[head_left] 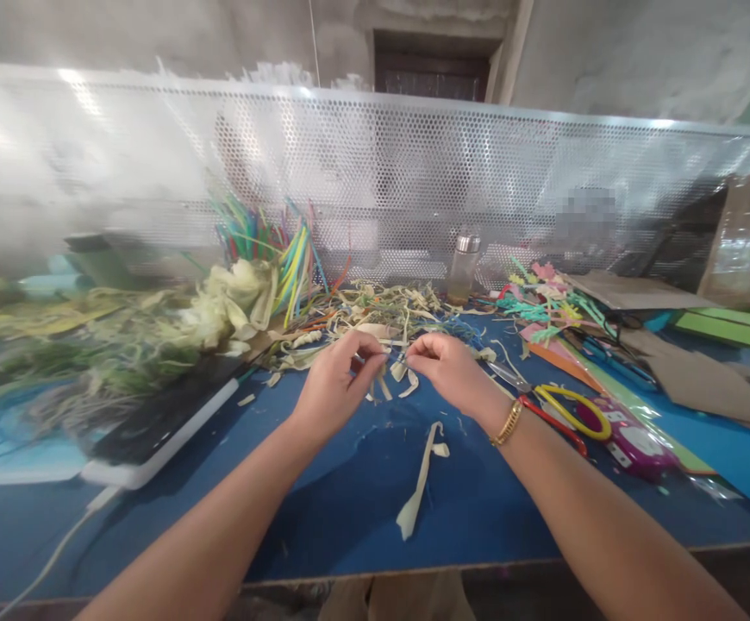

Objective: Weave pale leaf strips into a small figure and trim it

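My left hand [344, 379] and my right hand [445, 364] face each other above the middle of the blue table [342, 509]. Thumb and fingers are pinched together on both. Between them shows a thin cream-coloured strip [398, 371] with loose ends hanging down; the fingertips hide where it is gripped. Beyond the hands spreads a heap of similar pale and green strips [384, 302]. Nearer to me, one single cream strip [421, 483] lies on the table with a bent top end.
Scissors with yellow and red handles [572, 414] lie to the right, near a purple packet [637, 440] and cardboard pieces [711, 379]. A glass bottle [464, 269] stands before the perforated metal panel [414, 172]. On the left are colourful pipe-like stems [294, 267] and a black-topped device [161, 414] with a cable.
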`<state>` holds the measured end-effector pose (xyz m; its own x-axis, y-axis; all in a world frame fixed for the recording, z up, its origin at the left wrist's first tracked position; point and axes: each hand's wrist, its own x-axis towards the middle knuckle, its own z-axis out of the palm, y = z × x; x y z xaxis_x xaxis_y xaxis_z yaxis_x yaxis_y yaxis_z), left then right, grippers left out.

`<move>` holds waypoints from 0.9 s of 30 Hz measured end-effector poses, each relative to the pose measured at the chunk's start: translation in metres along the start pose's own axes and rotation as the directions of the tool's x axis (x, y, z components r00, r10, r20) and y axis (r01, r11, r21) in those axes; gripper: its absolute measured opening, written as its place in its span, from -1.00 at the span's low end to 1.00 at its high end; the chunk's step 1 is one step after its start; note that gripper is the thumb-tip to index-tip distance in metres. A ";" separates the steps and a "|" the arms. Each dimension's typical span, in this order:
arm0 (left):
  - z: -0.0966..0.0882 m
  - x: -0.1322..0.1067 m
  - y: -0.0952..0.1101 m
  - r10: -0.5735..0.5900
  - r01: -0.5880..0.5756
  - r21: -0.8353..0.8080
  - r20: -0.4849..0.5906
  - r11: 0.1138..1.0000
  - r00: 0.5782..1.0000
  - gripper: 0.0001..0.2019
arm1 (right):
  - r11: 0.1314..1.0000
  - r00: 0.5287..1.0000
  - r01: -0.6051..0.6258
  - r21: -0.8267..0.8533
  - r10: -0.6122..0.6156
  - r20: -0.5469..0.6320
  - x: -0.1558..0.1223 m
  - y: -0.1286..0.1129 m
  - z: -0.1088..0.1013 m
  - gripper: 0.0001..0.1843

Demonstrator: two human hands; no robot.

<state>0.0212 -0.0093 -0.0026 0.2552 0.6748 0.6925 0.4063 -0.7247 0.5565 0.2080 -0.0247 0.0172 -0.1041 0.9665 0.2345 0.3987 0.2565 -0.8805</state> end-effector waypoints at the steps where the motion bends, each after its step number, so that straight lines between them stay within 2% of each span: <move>1: -0.002 0.001 0.000 0.039 -0.039 0.010 0.013 0.999 0.999 -0.96 | 0.997 0.997 -0.055 0.050 0.052 0.050 -0.001 -0.003 -0.002 -0.95; 5: -0.008 0.005 0.002 0.237 -0.246 0.031 0.174 0.969 0.956 -0.79 | 0.919 0.935 -0.303 0.254 0.235 0.264 0.000 -0.006 -0.010 -0.94; 7: -0.008 0.006 0.004 0.273 -0.286 0.049 0.178 0.957 0.945 -0.77 | 0.873 0.905 -0.368 0.321 0.257 0.340 0.001 -0.005 -0.012 -0.93; 11: -0.005 0.004 0.005 0.281 -0.291 0.102 0.105 0.951 0.954 -0.81 | 0.817 0.874 -0.416 0.400 0.236 0.425 0.001 -0.003 -0.011 -0.88; 15: -0.004 0.004 0.004 0.290 -0.301 0.119 0.103 0.946 0.952 -0.85 | 0.778 0.837 -0.431 0.458 0.155 0.525 -0.002 -0.006 -0.008 -0.81; 17: -0.005 0.004 0.004 0.282 -0.291 0.123 0.085 0.949 0.956 -0.88 | 0.782 0.836 -0.410 0.470 0.116 0.536 -0.003 -0.007 -0.008 -0.79; 18: -0.006 0.004 0.004 0.272 -0.280 0.121 0.081 0.952 0.959 -0.89 | 0.797 0.846 -0.386 0.465 0.105 0.522 -0.003 -0.007 -0.008 -0.78; 20: -0.006 0.004 0.005 0.228 -0.238 0.110 0.091 0.965 0.969 -0.91 | 0.851 0.902 -0.295 0.434 0.099 0.420 -0.002 -0.007 -0.008 -0.74; 22: -0.006 0.004 0.006 0.155 -0.165 0.105 0.097 0.981 0.983 -0.91 | 0.929 0.972 -0.131 0.345 0.053 0.227 -0.001 -0.005 -0.008 -0.74; 23: -0.006 0.003 0.006 0.115 -0.124 0.102 0.091 0.987 0.989 -0.92 | 0.962 0.993 -0.029 0.270 -0.003 0.120 -0.001 -0.005 -0.007 -0.75; 25: -0.006 0.003 0.006 0.053 -0.060 0.093 0.077 0.994 0.996 -0.92 | 0.985 0.987 0.159 0.062 -0.157 -0.045 -0.001 -0.004 -0.006 -0.70; 27: -0.005 0.002 0.006 0.027 -0.034 0.070 0.097 0.997 0.995 -0.91 | 0.947 0.946 0.287 -0.147 -0.304 -0.115 -0.003 -0.004 -0.005 -0.63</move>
<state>0.0196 -0.0130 0.0049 0.3499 0.6655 0.6593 0.4578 -0.7355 0.4994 0.2113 -0.0284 0.0219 -0.1145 0.8357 0.5371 0.4814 0.5196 -0.7059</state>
